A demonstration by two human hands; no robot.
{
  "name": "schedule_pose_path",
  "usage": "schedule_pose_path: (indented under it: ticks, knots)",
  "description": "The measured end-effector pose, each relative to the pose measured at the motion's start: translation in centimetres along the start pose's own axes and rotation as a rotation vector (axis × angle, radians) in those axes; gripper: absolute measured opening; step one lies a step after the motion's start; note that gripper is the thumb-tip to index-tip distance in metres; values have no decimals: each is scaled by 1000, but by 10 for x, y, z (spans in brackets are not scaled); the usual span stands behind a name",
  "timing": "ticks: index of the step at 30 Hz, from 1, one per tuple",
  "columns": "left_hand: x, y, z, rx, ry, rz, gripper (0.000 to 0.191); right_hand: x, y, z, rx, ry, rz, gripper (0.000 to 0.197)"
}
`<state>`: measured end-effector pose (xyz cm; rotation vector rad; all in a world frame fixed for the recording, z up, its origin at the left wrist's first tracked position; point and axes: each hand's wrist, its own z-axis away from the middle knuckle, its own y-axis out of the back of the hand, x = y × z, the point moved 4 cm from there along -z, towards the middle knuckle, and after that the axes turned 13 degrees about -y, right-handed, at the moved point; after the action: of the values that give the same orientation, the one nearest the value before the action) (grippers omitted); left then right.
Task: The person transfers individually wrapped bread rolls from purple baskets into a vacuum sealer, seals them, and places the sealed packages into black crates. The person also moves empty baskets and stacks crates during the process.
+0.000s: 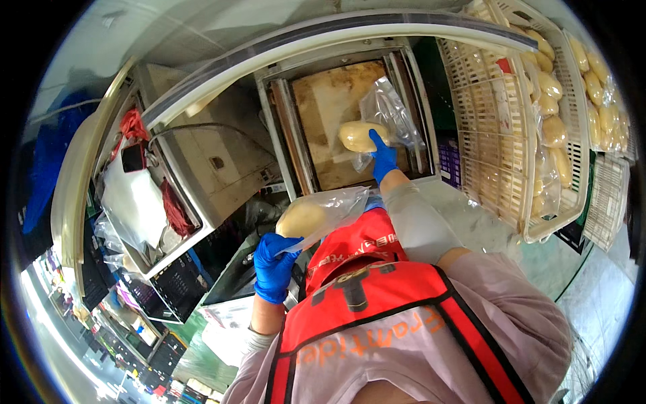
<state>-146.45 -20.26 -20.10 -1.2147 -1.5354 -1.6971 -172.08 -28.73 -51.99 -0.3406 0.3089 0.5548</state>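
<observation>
My left hand (275, 267), in a blue glove, pinches the edge of a clear plastic bag (348, 204). Inside that bag is a pale yellow, oval food piece (303, 218), held close in front of my apron. My right hand (384, 157), also gloved in blue, grips the right end of another pale yellow bagged piece (357, 136), one digit laid over its top. This piece lies on the stained plate (323, 96) in the open chamber of what looks like a vacuum packing machine (280, 131). Its bag's loose clear end (386, 108) spreads toward the chamber's right side.
A raised lid frame (323, 35) arches across the chamber's far side. White plastic crates (530, 222) at right hold many similar bagged pieces (552, 131). At left, a second machine's tray (146, 270) carries a phone (133, 157), white sheets (133, 202) and red cloth (176, 209).
</observation>
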Motion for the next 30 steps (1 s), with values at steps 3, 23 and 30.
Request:
schedule_pose_path:
  ticks: [3, 23, 30]
  knots:
    - [-7, 14, 15, -1, 15, -13, 16, -1, -11, 32, -101, 26, 139, 65]
    - [-2, 51, 97, 37, -135, -136, 15, 140, -365, 345, -838, 484, 1450, 86]
    - [-6, 38, 70, -5, -190, -105, 23, 95, -324, 331, -920, 718, 1327, 78]
